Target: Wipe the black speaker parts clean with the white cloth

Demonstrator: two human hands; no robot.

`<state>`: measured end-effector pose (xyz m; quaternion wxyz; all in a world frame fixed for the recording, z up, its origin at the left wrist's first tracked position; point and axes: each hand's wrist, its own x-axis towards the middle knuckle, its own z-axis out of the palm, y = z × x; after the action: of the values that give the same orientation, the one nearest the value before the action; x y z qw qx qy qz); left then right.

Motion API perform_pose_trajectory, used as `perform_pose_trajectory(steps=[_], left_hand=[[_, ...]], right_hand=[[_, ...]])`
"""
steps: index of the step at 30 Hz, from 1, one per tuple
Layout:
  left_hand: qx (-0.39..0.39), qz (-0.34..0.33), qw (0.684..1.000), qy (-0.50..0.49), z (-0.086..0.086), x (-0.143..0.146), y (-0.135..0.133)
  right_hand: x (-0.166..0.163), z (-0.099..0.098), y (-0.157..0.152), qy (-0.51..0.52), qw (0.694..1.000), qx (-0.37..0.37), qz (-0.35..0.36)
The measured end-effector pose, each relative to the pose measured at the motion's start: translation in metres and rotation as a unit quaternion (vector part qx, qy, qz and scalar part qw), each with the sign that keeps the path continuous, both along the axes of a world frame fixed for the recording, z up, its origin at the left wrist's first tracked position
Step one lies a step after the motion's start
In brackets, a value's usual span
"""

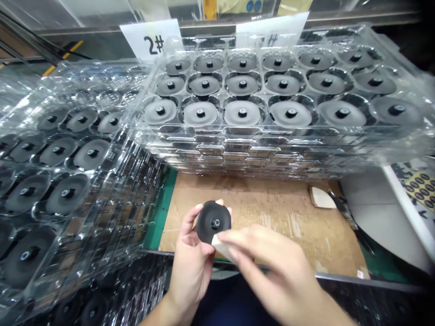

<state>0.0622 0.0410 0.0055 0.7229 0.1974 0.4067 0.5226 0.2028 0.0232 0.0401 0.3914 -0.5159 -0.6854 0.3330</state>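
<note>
My left hand (193, 253) grips a round black disc (207, 219) by its edge, with the short central stem facing up. In my right hand (272, 262) a small white pad (222, 248) is pinched between thumb and fingers. The pad touches the lower right part of the disc, near its rim; whether it is cloth or foam I cannot tell. Both hands are above a brown cardboard sheet (272, 217). Similar black discs sit with stems up in the clear plastic tray (234, 129) beyond the hands.
More stacked clear trays (112, 176) of discs stand at the left. A white, brown-edged piece (321, 198) and a dark slim tool (343, 208) lie on the right of the cardboard. At far right is a yellow sheet with dark ovals (421, 188). A "2#" paper sign (152, 38) stands behind.
</note>
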Motion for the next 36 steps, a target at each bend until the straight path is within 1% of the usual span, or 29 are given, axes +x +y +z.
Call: perform_pose_trajectory(steps=[1, 3, 5, 6, 8, 11, 13, 14, 15, 16, 18, 19, 20, 21, 22, 23, 24, 26, 27, 28, 30, 31, 32, 33, 34, 35, 36], left_hand=[[0.005, 0.003, 1.0, 0.003, 0.0, 0.0, 0.0], [0.012, 0.004, 1.0, 0.006, 0.0, -0.001, 0.0], [0.007, -0.001, 1.0, 0.001, 0.0, -0.001, 0.0], [0.003, -0.005, 1.0, -0.004, 0.0, -0.001, 0.0], [-0.002, -0.01, 1.0, -0.014, 0.0, -0.001, 0.0], [-0.012, -0.02, 0.999, -0.024, -0.001, -0.002, 0.0], [-0.014, -0.026, 0.999, -0.021, -0.001, -0.002, -0.001], [-0.013, -0.029, 0.999, -0.017, 0.0, -0.002, -0.001], [-0.011, -0.032, 0.999, -0.015, 0.0, -0.001, -0.001], [-0.012, -0.034, 0.999, -0.013, 0.001, 0.0, -0.002], [-0.027, -0.038, 0.999, -0.016, 0.004, 0.002, -0.003], [-0.042, -0.047, 0.998, -0.022, 0.005, 0.002, -0.004], [-0.06, -0.065, 0.996, -0.032, 0.006, 0.003, -0.004], [-0.08, -0.092, 0.992, -0.044, 0.007, 0.002, -0.005], [-0.098, -0.121, 0.986, -0.056, 0.008, 0.001, -0.005], [-0.11, -0.147, 0.981, -0.068, 0.008, 0.0, -0.005], [-0.118, -0.16, 0.977, -0.076, 0.008, -0.002, -0.004], [-0.124, -0.152, 0.978, -0.076, 0.007, -0.003, -0.004], [-0.125, -0.144, 0.979, -0.071, 0.007, -0.003, -0.005], [-0.128, -0.141, 0.98, -0.064, 0.007, -0.002, -0.005], [-0.138, -0.147, 0.978, -0.057, 0.009, 0.001, -0.006], [-0.142, -0.149, 0.977, -0.057, 0.011, 0.002, -0.006], [-0.144, -0.148, 0.977, -0.059, 0.012, 0.002, -0.006], [-0.145, -0.146, 0.977, -0.062, 0.014, 0.001, -0.005], [-0.145, -0.146, 0.976, -0.068, 0.014, -0.001, -0.004], [-0.143, -0.151, 0.975, -0.074, 0.015, -0.002, -0.003], [-0.141, -0.16, 0.974, -0.08, 0.015, -0.003, -0.003]], right_hand=[[0.004, -0.002, 0.003, 0.005, 0.999, -0.024, -0.023], [0.013, -0.012, 0.007, -0.004, 0.993, -0.066, -0.099], [0.018, -0.026, 0.006, -0.012, 0.982, -0.091, -0.163], [0.019, -0.035, 0.002, -0.015, 0.979, -0.103, -0.176], [0.014, -0.055, -0.008, -0.022, 0.978, -0.123, -0.167], [0.005, -0.084, -0.022, -0.031, 0.982, -0.14, -0.124], [0.005, -0.091, -0.025, -0.033, 0.982, -0.141, -0.121], [0.007, -0.089, -0.025, -0.032, 0.981, -0.14, -0.13], [0.01, -0.082, -0.023, -0.03, 0.979, -0.138, -0.144], [0.012, -0.071, -0.02, -0.026, 0.977, -0.133, -0.162], [0.013, -0.042, -0.015, -0.018, 0.976, -0.094, -0.197], [0.011, -0.026, -0.013, -0.018, 0.978, -0.055, -0.199], [0.008, -0.011, -0.011, -0.022, 0.983, -0.004, -0.184], [0.003, 0.001, -0.009, -0.029, 0.987, 0.046, -0.153], [-0.001, 0.011, -0.008, -0.036, 0.989, 0.082, -0.116], [-0.005, 0.017, -0.007, -0.041, 0.992, 0.091, -0.073], [-0.009, 0.02, -0.005, -0.043, 0.996, 0.078, -0.032], [-0.013, 0.021, -0.001, -0.051, 0.998, 0.022, 0.016], [-0.014, 0.019, 0.002, -0.062, 0.998, 0.009, 0.015], [-0.016, 0.018, 0.004, -0.074, 0.997, 0.019, -0.009], [-0.018, 0.016, 0.007, -0.092, 0.99, 0.073, -0.074], [-0.018, 0.015, 0.006, -0.086, 0.988, 0.098, -0.082], [-0.017, 0.015, 0.003, -0.071, 0.989, 0.106, -0.07], [-0.014, 0.015, -0.001, -0.057, 0.993, 0.094, -0.039], [-0.011, 0.016, -0.007, -0.048, 0.997, 0.066, -0.006], [-0.006, 0.016, -0.013, -0.05, 0.998, 0.033, 0.011], [-0.001, 0.017, -0.018, -0.067, 0.998, 0.005, 0.007]])
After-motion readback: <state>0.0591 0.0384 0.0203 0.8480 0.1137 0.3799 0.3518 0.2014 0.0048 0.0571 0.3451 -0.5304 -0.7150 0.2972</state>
